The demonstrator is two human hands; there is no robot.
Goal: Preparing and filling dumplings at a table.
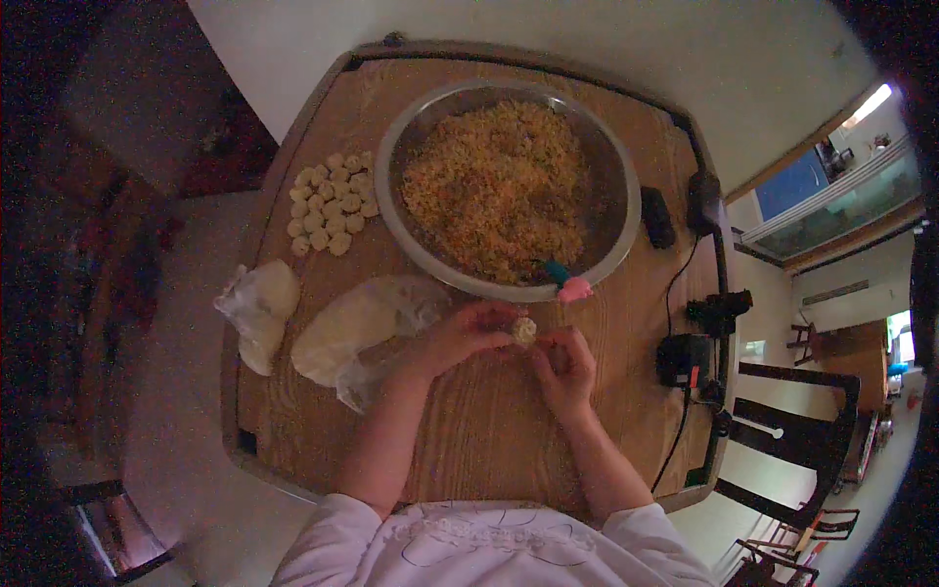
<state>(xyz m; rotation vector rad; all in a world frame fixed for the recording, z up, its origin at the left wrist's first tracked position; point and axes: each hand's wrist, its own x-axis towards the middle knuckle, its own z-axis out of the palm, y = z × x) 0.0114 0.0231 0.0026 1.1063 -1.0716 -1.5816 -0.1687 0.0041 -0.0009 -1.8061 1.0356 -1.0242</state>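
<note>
Between my two hands, just in front of the bowl, is a small round pleated dumpling (524, 331) of pale dough. My left hand (480, 334) holds it from the left side. The fingers of my right hand (565, 363) pinch at its right edge. Beyond them stands a large metal bowl (389, 213) holding a crumbly orange-brown filling (499, 187). A spoon-like utensil with a pink and green handle (574, 287) rests over the bowl's near rim. Left of the bowl, several finished-looking round dumplings (334, 205) sit in a cluster.
On the wooden table (469, 447), a clear plastic bag of pale dough (345, 330) lies by my left forearm, with a smaller tied bag (262, 308) farther left. At right are a dark handheld object (656, 218), a black box (684, 361) and cables. A dark chair (796, 433) stands beyond.
</note>
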